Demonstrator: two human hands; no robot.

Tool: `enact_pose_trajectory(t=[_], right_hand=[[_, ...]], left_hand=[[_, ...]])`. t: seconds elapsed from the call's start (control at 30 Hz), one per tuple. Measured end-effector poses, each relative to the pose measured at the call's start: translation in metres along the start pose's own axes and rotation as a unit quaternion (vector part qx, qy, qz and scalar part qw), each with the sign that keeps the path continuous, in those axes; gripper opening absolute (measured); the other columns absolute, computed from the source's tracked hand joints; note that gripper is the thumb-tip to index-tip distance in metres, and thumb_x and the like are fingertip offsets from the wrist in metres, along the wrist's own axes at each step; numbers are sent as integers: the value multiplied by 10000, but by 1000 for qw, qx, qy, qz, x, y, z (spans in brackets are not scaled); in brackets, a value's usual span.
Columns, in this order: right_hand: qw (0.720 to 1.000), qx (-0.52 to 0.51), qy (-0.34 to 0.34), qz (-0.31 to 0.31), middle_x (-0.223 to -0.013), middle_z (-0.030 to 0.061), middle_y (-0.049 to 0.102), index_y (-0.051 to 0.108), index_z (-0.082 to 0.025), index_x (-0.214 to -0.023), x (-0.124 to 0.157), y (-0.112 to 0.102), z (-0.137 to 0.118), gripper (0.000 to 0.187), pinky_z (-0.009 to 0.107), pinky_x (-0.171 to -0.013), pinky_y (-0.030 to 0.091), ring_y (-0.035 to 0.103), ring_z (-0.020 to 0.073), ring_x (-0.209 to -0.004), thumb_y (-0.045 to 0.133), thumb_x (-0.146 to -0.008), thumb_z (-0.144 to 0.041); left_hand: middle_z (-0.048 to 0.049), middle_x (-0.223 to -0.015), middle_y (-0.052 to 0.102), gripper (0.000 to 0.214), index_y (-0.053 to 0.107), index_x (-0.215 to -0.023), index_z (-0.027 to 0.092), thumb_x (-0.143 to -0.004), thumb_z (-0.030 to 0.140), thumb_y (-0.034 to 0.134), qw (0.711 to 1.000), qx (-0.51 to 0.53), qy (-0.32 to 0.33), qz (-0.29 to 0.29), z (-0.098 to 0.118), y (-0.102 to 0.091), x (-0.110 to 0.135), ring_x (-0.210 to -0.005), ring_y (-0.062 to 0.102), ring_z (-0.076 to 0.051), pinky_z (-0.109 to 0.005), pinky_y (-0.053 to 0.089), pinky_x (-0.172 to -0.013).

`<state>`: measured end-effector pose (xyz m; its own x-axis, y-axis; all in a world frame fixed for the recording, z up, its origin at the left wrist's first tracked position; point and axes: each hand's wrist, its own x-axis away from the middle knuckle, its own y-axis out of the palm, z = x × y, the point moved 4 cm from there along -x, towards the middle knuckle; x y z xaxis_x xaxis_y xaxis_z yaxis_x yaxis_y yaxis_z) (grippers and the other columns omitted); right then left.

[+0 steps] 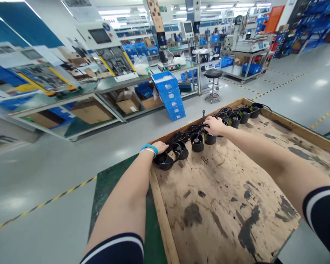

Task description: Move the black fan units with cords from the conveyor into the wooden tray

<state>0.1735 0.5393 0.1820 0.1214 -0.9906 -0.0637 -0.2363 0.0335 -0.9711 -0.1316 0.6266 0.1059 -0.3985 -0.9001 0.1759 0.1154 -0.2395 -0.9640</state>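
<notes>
A row of black round cup-shaped housings (197,143) stands along the far edge of a wooden tray (203,205), with wires or parts showing inside some. Black cables (183,136) lie bundled behind them against the rim. At the tray's far left corner, my left hand (160,147), with a blue band at the wrist, is closed over the cables beside the leftmost housing; what its fingers hold is hidden. Farther right, my right hand (215,125) is closed on black cable above a housing with a yellow-green label (210,138). A dark cable end (204,113) sticks up beside it.
The tray rests on a green tabletop (107,190). Past it stand stacked blue crates (170,96), a black stool (213,74) and workbenches with machines (112,55). Yellow-black tape (44,203) marks the grey floor.
</notes>
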Motion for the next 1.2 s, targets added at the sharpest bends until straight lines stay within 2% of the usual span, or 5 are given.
enact_pose_trajectory(t=[0.3,0.47,0.73,0.93,1.2], right_hand=[[975,-202,23,93,-1291,148,539,623,-181,-1156,213,9,53,383,472,-1054,428,550,274,-1171,502,-918,-456],[954,-262,141,33,-1363,136,490,622,-205,-1170,303,38,63,431,471,-996,488,509,296,-1231,488,-911,-523],[926,-286,234,75,-1367,140,474,620,-200,-1120,400,23,131,423,452,-968,515,538,293,-1195,493,-907,-542],[952,-215,182,123,-1372,137,490,626,-216,-1139,443,-22,177,411,434,-927,540,531,308,-1213,502,-906,-530],[919,-243,255,179,-1255,118,574,682,-212,-983,549,-28,364,453,404,-805,612,649,276,-1023,555,-831,-620]], left_hand=[[-189,-1489,384,748,438,-1416,97,-885,621,385,961,62,-10,269,62,-20,101,-1382,348,-311,-470,289,-1147],[-111,-1604,118,919,334,-1492,240,-756,774,463,996,-11,-37,77,99,34,121,-1439,112,-448,-761,232,-1016],[-202,-1588,117,987,241,-1518,119,-792,764,416,964,-1,19,264,194,15,98,-1444,148,-397,-647,238,-1093],[-132,-1607,87,1029,247,-1526,198,-721,804,456,991,12,16,135,276,60,36,-1447,70,-439,-708,112,-1093],[-191,-1572,204,1055,279,-1506,133,-723,828,409,973,17,-94,209,342,36,-3,-1425,226,-377,-574,271,-1112]])
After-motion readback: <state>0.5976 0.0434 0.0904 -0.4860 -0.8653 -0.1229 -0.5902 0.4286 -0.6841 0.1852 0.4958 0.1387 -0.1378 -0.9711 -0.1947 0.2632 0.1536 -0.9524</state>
